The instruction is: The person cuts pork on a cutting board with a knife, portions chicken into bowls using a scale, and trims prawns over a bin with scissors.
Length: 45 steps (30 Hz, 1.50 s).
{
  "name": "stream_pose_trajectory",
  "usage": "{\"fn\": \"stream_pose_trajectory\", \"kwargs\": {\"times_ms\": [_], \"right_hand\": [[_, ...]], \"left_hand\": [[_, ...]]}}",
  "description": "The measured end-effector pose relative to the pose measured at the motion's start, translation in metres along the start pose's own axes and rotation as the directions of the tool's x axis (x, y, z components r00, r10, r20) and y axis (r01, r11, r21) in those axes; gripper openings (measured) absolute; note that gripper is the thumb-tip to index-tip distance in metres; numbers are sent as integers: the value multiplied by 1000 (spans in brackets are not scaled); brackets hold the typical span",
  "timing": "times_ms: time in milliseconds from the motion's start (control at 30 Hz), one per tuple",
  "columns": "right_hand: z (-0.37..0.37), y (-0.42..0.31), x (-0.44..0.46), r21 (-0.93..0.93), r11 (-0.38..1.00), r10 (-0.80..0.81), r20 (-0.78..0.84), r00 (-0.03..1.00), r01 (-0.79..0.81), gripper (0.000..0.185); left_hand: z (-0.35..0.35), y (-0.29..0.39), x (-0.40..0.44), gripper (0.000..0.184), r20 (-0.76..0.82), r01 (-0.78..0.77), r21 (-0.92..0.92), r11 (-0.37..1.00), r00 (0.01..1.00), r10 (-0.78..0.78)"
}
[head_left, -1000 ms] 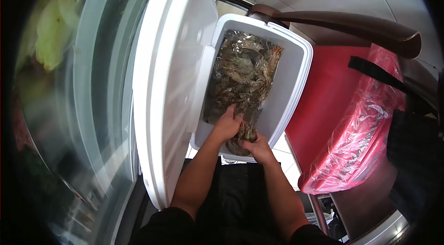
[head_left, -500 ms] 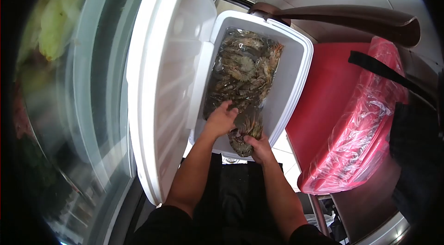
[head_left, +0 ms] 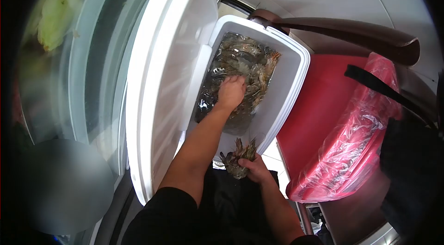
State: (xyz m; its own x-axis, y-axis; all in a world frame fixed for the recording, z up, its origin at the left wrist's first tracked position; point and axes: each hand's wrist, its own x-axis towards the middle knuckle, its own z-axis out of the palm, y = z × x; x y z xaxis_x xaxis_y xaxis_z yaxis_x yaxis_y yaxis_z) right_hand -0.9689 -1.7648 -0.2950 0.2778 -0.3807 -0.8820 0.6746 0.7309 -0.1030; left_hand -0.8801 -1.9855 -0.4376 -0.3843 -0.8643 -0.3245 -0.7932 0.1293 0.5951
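A white cooler box [head_left: 286,106] holds dark water and many whole raw prawns [head_left: 243,55]. My left hand [head_left: 232,92] reaches down among these prawns, back of the hand up and fingers bent downward. Its fingertips are hidden, so whether it grips a prawn does not show. Beside the box's near rim, my right hand [head_left: 259,170] is closed around a bunch of prawns [head_left: 239,159], with the thumb across them and legs and feelers sticking up.
The cooler's white lid [head_left: 162,74] stands raised on the left, against a curved glass display case [head_left: 88,60]. On the right are a red padded seat [head_left: 307,101], a plastic-wrapped red cushion [head_left: 342,152], a brown curved armrest [head_left: 351,34] and a black strap [head_left: 384,85].
My left hand has moved away from the right one, farther into the box. My right hand has drawn the bunch of prawns back toward my body, to the near rim.
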Motion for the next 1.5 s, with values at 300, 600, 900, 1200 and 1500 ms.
{"fn": "stream_pose_trajectory", "kwargs": {"times_ms": [300, 600, 900, 1200, 1500], "right_hand": [[-18, 5, -8, -197, 980, 6, 11, 1000, -4, 60], [-18, 2, -6, -187, 982, -5, -2, 1000, 4, 47], [2, -14, -13, 142, 990, -6, 38, 999, 1, 39], [12, -23, -9, 84, 993, -90, 17, 996, 88, 39], [5, -11, -19, 21, 1000, -4, 26, 1000, 3, 52]], "left_hand": [[25, 54, 64, 38, 147, -227, 270, 936, 970, 193], [21, 57, 43, 28, 349, -224, 453, 863, 935, 60], [-9, 6, 27, 51, 284, 200, -211, 957, 949, -136], [-21, -7, 11, 41, 425, 315, -246, 917, 885, -190], [12, 41, 24, 28, 258, 14, -234, 972, 965, 48]]}}
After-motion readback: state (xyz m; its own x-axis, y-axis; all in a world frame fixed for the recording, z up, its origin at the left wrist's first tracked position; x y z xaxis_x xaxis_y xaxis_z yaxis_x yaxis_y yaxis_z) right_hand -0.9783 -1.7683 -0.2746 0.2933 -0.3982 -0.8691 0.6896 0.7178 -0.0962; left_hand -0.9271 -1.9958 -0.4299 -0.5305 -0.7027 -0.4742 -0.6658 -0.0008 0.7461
